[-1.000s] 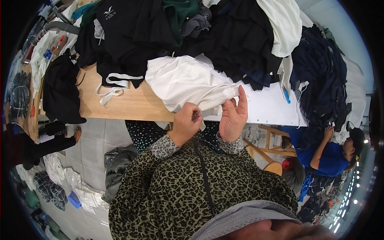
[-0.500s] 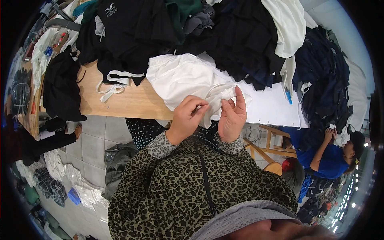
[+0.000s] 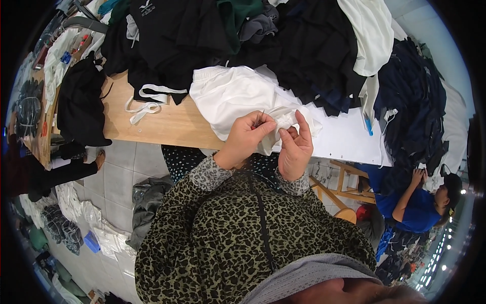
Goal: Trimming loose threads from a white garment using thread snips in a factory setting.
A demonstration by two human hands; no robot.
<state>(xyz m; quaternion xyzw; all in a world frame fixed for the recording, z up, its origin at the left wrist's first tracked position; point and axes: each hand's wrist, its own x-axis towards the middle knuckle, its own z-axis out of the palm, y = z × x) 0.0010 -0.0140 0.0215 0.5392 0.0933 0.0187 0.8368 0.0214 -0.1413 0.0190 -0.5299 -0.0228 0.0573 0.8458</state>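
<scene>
A white garment [image 3: 228, 93] with a gathered waistband lies on the near part of the table, its hem end bunched toward me. My right hand [image 3: 295, 154] pinches a fold of that end between thumb and fingers, index finger pointing up. Close beside it, my left hand [image 3: 245, 137] is closed round a small dark metal tool [image 3: 260, 118]; most of it is hidden by the fingers, so its kind cannot be made out. The left fingertips touch the white cloth, near the fold in my right hand.
Heaps of black garments [image 3: 177, 40] cover the table's far side. White tape [image 3: 147, 104] lies on the wooden top [image 3: 167, 124], and white paper [image 3: 344, 134] sits under the garment. A blue pen [image 3: 368, 126] rests at right. At far right a person in blue [image 3: 415, 202] handles dark clothes.
My left hand has moved right and slightly up, bringing its tool against the white cloth by my right hand. My right hand keeps its pinch. The whole view has shifted slightly.
</scene>
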